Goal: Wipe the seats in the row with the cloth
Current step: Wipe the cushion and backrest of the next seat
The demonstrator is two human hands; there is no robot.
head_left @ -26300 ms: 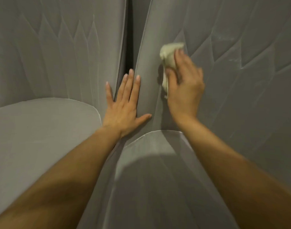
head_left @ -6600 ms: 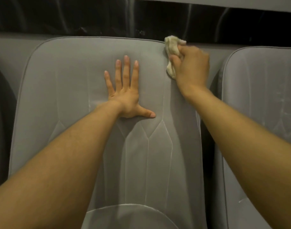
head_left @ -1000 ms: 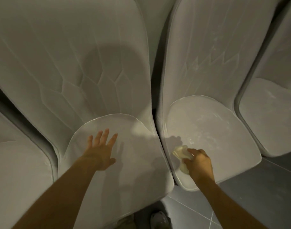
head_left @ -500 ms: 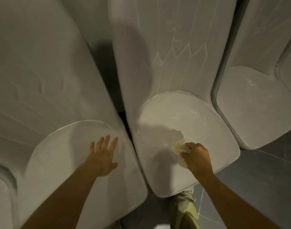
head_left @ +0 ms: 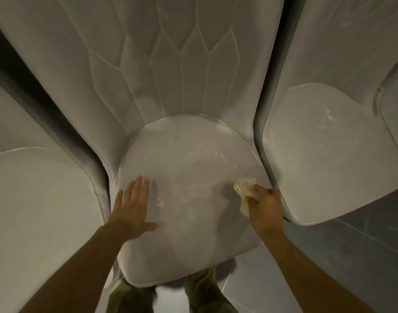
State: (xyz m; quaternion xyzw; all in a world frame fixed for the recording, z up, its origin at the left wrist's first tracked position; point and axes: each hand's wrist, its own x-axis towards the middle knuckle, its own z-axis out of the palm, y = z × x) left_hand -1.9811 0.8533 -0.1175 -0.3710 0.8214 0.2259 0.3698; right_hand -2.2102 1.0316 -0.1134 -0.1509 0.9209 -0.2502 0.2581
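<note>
Right hand (head_left: pixel 264 207) grips your crumpled cream cloth (head_left: pixel 245 190) on the pale grey moulded seat (head_left: pixel 189 177). Your left hand (head_left: pixel 132 206) lies flat there, fingers straight.

Two bare hands are shown, the left hand (head_left: pixel 132 211) and the right hand (head_left: pixel 264 211), each joined to a forearm left uncovered from the wrist back, away from the fingers (head_left: pixel 139 188). Farther behind the fingers, between the two forearms, two trouser legs are seen: the left trouser leg (head_left: pixel 125 299) and the right trouser leg (head_left: pixel 204 292), both of olive-green, creased fabric. The footwear cannot be made out.
</note>
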